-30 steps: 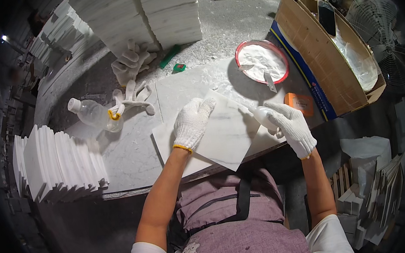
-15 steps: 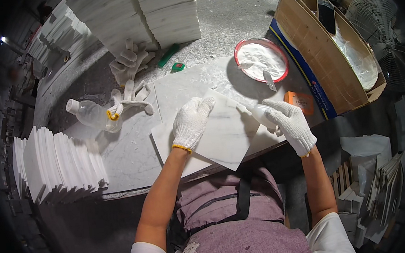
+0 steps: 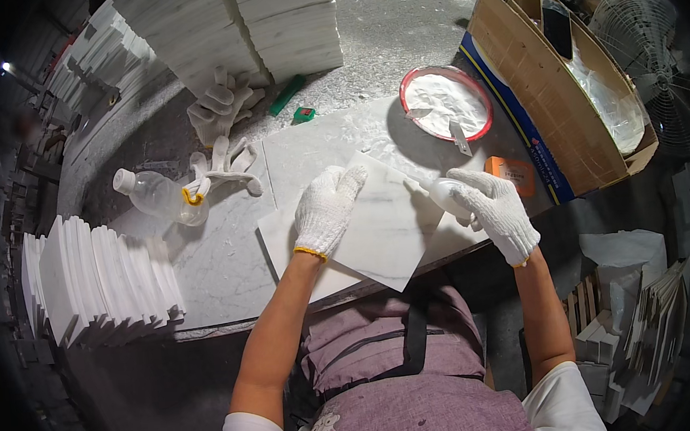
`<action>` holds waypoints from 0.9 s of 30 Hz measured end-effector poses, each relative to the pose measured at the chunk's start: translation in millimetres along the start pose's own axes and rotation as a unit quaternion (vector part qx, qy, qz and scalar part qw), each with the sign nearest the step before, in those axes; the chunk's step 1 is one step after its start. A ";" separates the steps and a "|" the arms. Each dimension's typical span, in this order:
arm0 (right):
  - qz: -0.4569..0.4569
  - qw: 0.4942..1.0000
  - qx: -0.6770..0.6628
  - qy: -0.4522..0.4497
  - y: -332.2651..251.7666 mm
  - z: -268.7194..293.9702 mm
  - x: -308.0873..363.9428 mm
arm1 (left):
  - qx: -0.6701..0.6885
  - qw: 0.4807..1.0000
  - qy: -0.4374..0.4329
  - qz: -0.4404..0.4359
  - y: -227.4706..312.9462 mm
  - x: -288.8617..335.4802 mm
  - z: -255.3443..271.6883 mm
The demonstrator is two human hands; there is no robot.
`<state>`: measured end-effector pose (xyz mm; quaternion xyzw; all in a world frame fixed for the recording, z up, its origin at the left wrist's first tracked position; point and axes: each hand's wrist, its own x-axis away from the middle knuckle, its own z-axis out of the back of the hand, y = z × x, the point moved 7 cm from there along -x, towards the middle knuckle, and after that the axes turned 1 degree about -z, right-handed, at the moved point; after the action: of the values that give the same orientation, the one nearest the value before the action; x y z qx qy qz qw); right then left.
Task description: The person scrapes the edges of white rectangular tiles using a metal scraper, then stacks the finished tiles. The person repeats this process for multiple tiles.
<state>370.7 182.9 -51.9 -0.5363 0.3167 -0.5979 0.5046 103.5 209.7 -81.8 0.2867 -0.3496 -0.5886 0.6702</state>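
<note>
A square white marble tile (image 3: 389, 212) with grey veins lies cornerwise in front of me, over another pale tile (image 3: 280, 230) that shows at its left. My left hand (image 3: 328, 209), in a white knit glove, is closed on the upper tile's left side; the fingers under it are partly hidden. At the tile's right edge, my gloved right hand (image 3: 494, 210) grips a small whitish squeeze bottle (image 3: 445, 197). Its narrow nozzle points up and left, close to the tile's edge. Whether the nozzle touches the tile I cannot tell.
Beyond the tile stands a red-rimmed bowl (image 3: 406, 89) of white powder with metal scrapers. A cardboard box (image 3: 530, 95) and an orange box (image 3: 510, 175) are right. Leftward are a plastic bottle (image 3: 157, 196), spare gloves (image 3: 224, 172) and upright tiles (image 3: 107, 279). Tall tile stacks (image 3: 289, 25) rise behind.
</note>
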 end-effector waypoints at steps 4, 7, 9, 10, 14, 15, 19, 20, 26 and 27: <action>0.001 1.000 0.004 -0.002 0.4 0.4 -1.0 | 0.003 1.000 0.001 0.001 -1.0 0.0 -0.6; 0.005 1.000 0.001 0.005 -0.6 0.2 -0.3 | 0.002 1.000 0.000 -0.002 -2.2 -0.6 -1.2; 0.009 1.000 0.006 0.006 -2.6 0.2 0.0 | 0.004 1.000 0.001 -0.006 -2.0 -0.7 -1.3; 0.011 1.000 0.008 0.006 -3.5 0.0 -0.1 | 0.006 1.000 0.003 -0.007 -1.8 -0.3 -1.2; 0.015 1.000 0.013 0.006 -5.1 0.1 -0.4 | 0.013 1.000 0.004 -0.006 -2.5 -0.6 -1.4; 0.013 1.000 0.012 0.005 -4.2 0.0 -0.8 | 0.012 1.000 0.004 -0.005 -2.6 -0.7 -1.5; 0.016 1.000 0.011 0.009 -2.9 0.3 -1.7 | 0.009 1.000 0.004 -0.001 -1.6 -0.1 -0.9; 0.016 1.000 0.010 0.010 -3.5 0.2 -1.3 | 0.010 1.000 0.003 0.000 -1.3 0.1 -0.7; 0.026 0.999 0.018 0.006 -5.4 0.1 -1.4 | 0.009 1.000 0.005 -0.004 -2.2 -0.1 -0.6; 0.027 0.999 0.018 0.005 -5.6 0.1 -1.4 | 0.010 1.000 0.006 -0.003 -2.3 0.0 -0.6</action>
<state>369.2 185.8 -47.2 -0.5152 0.3227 -0.5928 0.5282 102.7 209.3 -84.0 0.2980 -0.3509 -0.5855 0.6673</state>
